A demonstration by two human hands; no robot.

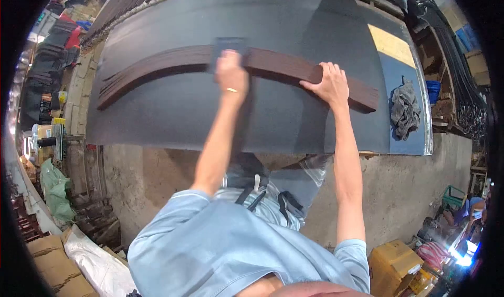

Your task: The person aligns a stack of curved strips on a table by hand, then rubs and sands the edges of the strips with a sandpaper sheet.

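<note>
A long, curved stack of dark brown strips [283,64] lies across the dark tabletop, its layers fanned at the left end. My left hand [231,74], smeared by motion, is closed on a dark rectangular flat block [229,44] over the middle of the stack. What kind of block it is I cannot make out. Toward the stack's right end, my right hand [331,84] grips it, with fingers over the far side and thumb along the near side.
The dark-topped table [210,124] has its near edge before my body. A crumpled grey cloth [405,110] lies at its right end, near a yellowish panel [391,45]. Cardboard boxes [394,265] stand at lower right; a green sack [55,189] is at left.
</note>
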